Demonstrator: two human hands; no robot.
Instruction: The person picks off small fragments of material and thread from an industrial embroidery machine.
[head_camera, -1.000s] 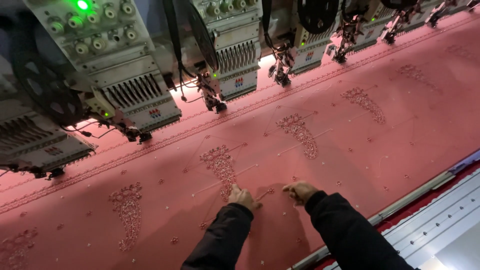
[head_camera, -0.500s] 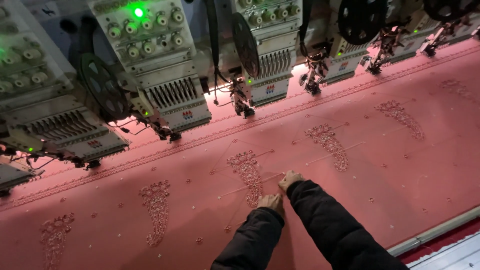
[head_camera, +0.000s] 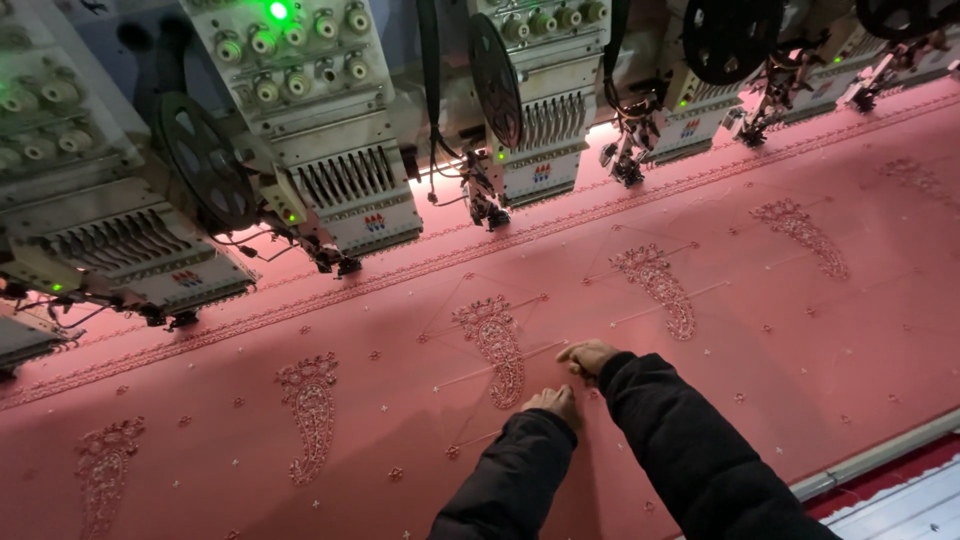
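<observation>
Resting on pink cloth, both hands flank an embroidered paisley below machine heads.

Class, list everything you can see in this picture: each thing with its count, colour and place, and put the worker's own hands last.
Pink fabric sheet: one, pink, stretched across the whole machine bed.
Paisley-shaped embroidered motifs: at least six, pink with pale beads, in a row across the sheet.
White embroidery machine heads: at least five, white and grey with green lights, along the top.
Grey metal frame rail: one, lower right edge.
Left hand: one, dark sleeve, on the sheet beside a motif.
Right hand: one, dark sleeve, on the sheet just above.
</observation>
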